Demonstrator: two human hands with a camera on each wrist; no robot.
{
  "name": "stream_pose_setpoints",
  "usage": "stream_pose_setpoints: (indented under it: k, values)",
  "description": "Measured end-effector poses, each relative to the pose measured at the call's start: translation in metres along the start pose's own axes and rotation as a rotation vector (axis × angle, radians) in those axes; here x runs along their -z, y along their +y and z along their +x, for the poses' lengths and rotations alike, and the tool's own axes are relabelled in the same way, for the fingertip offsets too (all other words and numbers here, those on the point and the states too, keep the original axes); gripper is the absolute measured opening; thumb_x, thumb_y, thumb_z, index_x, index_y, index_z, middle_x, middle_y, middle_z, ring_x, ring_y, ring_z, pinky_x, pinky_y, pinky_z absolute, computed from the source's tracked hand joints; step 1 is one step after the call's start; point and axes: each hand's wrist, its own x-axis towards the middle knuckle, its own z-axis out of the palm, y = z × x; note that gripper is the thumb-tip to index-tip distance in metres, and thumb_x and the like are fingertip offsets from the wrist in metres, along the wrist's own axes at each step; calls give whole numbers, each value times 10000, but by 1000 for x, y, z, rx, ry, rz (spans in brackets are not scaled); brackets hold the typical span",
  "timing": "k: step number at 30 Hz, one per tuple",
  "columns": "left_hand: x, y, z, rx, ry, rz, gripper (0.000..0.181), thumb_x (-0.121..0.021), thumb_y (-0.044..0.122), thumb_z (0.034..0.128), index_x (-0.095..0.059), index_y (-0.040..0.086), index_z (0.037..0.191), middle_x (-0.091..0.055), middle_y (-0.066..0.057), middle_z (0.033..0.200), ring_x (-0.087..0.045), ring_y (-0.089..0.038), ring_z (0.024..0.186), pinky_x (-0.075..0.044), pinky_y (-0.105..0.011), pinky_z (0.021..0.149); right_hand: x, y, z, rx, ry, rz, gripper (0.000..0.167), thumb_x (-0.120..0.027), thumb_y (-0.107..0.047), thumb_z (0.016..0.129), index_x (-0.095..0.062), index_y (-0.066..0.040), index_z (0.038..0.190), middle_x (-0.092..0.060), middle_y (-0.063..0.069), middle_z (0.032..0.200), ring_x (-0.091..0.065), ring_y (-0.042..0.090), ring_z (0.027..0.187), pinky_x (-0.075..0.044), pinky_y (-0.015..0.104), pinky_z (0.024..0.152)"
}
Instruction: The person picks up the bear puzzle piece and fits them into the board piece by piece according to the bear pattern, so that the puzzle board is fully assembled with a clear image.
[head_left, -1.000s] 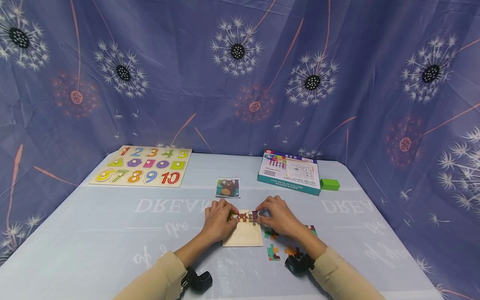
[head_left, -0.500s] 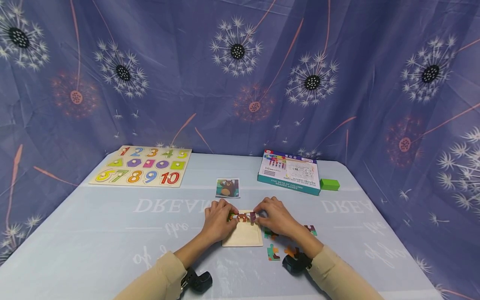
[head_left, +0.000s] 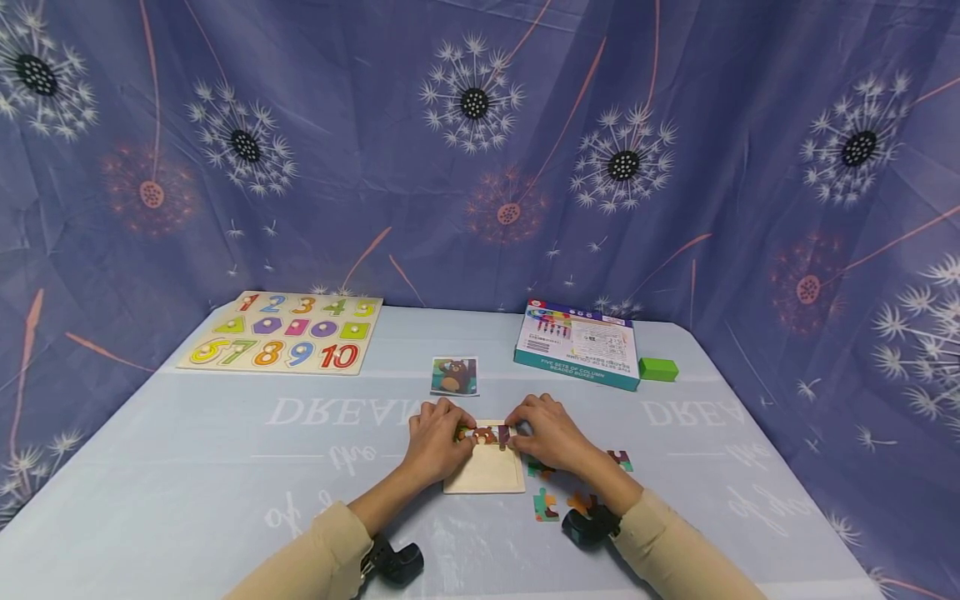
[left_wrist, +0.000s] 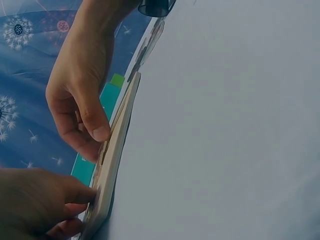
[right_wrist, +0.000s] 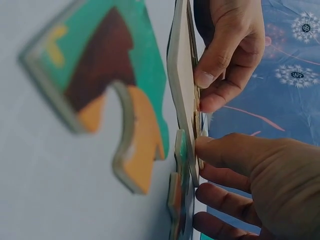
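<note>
A wooden puzzle tray [head_left: 483,475] lies at the middle of the table. Along its far side sits a row of puzzle pieces, among them one with a brown bear's head [head_left: 483,435]. My left hand [head_left: 438,443] pinches a piece at the row's left end, which its fingers mostly cover. At the right end, thumb and fingers of my right hand [head_left: 553,433] pinch a dark brown puzzle piece [head_left: 504,437] beside the bear's head. In the right wrist view my left thumb [right_wrist: 212,67] and right thumb [right_wrist: 217,147] both touch pieces on the tray.
Several loose pieces lie right of the tray, including a green-orange one [head_left: 546,506] and one by my right wrist [head_left: 619,459]. Beyond the tray is a bear picture card [head_left: 454,377]. Farther back are a number board [head_left: 285,332], a box [head_left: 577,343] and a green block [head_left: 658,369].
My right hand has shifted slightly left, bringing the dark brown puzzle piece closer against the bear's-head piece. My left hand has stayed nearly still.
</note>
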Motion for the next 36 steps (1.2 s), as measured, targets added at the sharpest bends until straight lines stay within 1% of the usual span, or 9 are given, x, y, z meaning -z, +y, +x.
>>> stream_pose_setpoints:
  k: [5, 10, 14, 18, 21, 25, 36]
  values:
    - [0, 2, 1, 12, 12, -7, 154, -706, 182, 762, -686, 146, 911, -536, -6, 923, -395, -201, 926, -271, -437, 830, 1, -1, 0, -1, -3, -1, 236, -753, -254, 758, -720, -153, 969, -617, -19, 972, -474, 156, 894, -378, 409, 878]
    - [0, 8, 3, 6, 17, -34, 173, -697, 165, 732, -706, 150, 904, -557, -17, 953, -400, -201, 926, -276, -427, 811, 1, -1, 0, 4, -2, 3, 229, -753, -247, 757, -719, -154, 964, -618, -12, 972, -479, 165, 892, -381, 422, 879]
    - [-4, 13, 4, 2, 14, -66, 167, -697, 165, 726, -715, 156, 891, -566, -17, 955, -400, -192, 910, -277, -419, 791, 0, -1, 0, 5, 2, 6, 226, -755, -245, 753, -718, -158, 958, -621, -14, 970, -481, 164, 890, -384, 422, 872]
    - [-10, 15, 4, 5, 34, -77, 151, -706, 181, 736, -710, 158, 885, -561, -9, 941, -398, -179, 898, -274, -409, 788, 1, -2, -1, 7, 4, 15, 228, -752, -244, 748, -717, -155, 956, -621, -12, 967, -480, 162, 885, -382, 416, 863]
    - [-14, 16, 5, 0, 56, -64, 147, -709, 190, 738, -708, 158, 882, -561, -12, 927, -403, -178, 890, -273, -407, 785, 0, -2, 0, 3, 4, 11, 229, -752, -244, 748, -717, -156, 957, -620, -16, 966, -482, 163, 887, -381, 416, 865]
    - [-17, 17, 5, -8, 67, -47, 141, -705, 183, 739, -711, 161, 878, -559, -18, 910, -401, -181, 878, -267, -406, 776, 0, -2, 0, -4, 4, 9, 229, -754, -246, 748, -720, -159, 957, -621, -15, 970, -482, 166, 891, -378, 415, 867]
    - [-19, 19, 5, -5, 71, 0, 123, -679, 164, 735, -712, 164, 854, -533, -13, 897, -388, -180, 868, -265, -400, 775, 0, -2, 0, -13, 14, 5, 231, -751, -242, 743, -725, -166, 959, -629, -11, 976, -478, 163, 886, -382, 396, 851]
